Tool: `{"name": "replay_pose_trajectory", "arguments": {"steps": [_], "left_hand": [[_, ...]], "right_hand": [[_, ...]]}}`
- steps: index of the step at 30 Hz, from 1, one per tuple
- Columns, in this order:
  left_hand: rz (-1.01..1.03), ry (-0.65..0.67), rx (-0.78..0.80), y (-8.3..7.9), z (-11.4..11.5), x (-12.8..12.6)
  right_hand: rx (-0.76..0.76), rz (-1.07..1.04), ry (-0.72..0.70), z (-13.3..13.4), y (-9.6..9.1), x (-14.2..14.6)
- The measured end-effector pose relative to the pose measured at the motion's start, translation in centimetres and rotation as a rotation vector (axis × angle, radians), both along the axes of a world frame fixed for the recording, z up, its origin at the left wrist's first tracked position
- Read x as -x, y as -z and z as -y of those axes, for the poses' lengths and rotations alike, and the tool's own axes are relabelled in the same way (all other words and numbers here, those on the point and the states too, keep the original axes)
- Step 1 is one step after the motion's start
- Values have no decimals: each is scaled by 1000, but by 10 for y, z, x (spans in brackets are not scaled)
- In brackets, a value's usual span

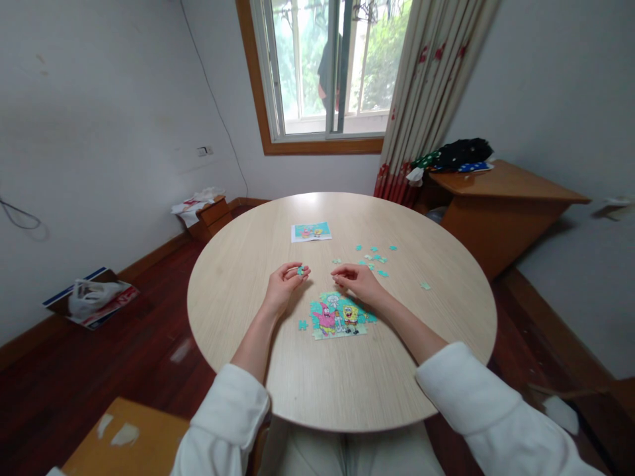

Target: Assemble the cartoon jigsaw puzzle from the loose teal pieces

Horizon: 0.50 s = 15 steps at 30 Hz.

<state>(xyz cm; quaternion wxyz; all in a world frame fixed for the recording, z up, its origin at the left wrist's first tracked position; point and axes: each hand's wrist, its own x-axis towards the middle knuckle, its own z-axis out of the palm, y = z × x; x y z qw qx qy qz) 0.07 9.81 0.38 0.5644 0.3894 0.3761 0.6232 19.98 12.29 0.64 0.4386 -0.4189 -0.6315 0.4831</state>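
Note:
My left hand (285, 283) holds a teal jigsaw piece (300, 270) at its fingertips, above the table. Opposite it, my right hand (361, 281) has its thumb and fingers drawn together; whether anything small is between them I cannot make out. Below both hands lies a partly joined jigsaw puzzle (337, 318) with pink and yellow cartoon figures on a teal ground. My right wrist covers part of its upper right side. One loose piece (303, 325) rests just left of the puzzle. Several more loose pieces (380, 259) are scattered beyond my right hand.
A printed picture sheet (311, 231) lies towards the far side of the round wooden table (238, 264). One pale piece (425, 285) sits apart at the right. A wooden desk (510, 182) with cloths stands behind right. Someone (327, 73) is outside the window.

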Motion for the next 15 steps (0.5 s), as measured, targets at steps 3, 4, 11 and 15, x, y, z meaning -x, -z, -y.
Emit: {"name": "replay_pose_trajectory", "arguments": {"steps": [3,4,11,15], "left_hand": [[0,-1,0,-1,1,0],[-2,-1,2,-2,1,0],[-22,2,16,-3,2,0],[-8,-27,17,-1,0,1]], "right_hand": [[-28,11,28,0,-1,0],[-35,14,35,-1,-2,0],[-58,67,34,-3,1,-3],[-80,164,-63,0,2,-6]]}}
